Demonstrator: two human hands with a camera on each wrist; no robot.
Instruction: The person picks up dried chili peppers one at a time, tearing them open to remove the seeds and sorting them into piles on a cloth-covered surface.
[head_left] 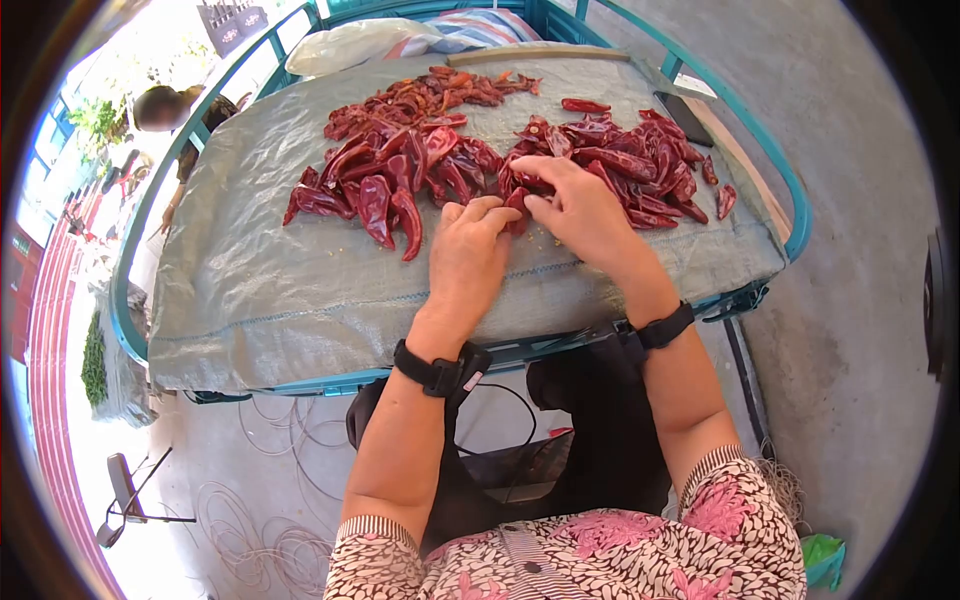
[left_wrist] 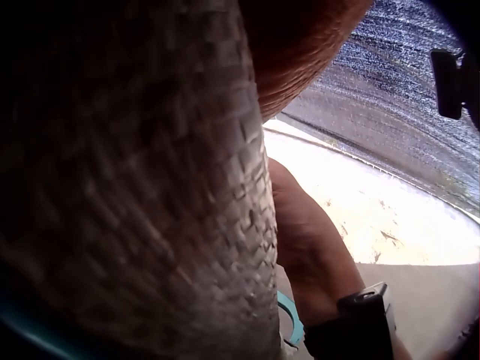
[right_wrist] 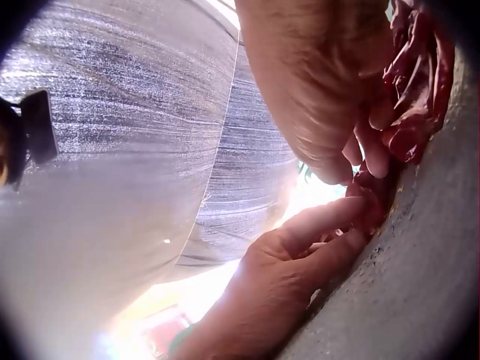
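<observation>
Between my hands is a dried red chili pepper (head_left: 517, 202), close over the grey woven sheet (head_left: 290, 300). My left hand (head_left: 468, 255) pinches it between thumb and fingers, which shows in the right wrist view. From the right side, my right hand (head_left: 583, 212) holds the same pepper (right_wrist: 366, 206) with its thumb and fingertips. A heap of whole red chilies (head_left: 390, 185) lies just left of the hands, and another heap (head_left: 640, 165) lies to the right, partly behind the right hand. The left wrist view shows mostly woven sheet (left_wrist: 150, 187), and no pepper.
Farther back lies a spread of smaller, torn-looking chilies (head_left: 420, 95). A black phone (head_left: 684, 118) sits near the right edge. Teal metal rails (head_left: 775, 165) surround the cart bed, with sacks (head_left: 360, 45) at its back. Another person (head_left: 195, 120) is beyond the left rail.
</observation>
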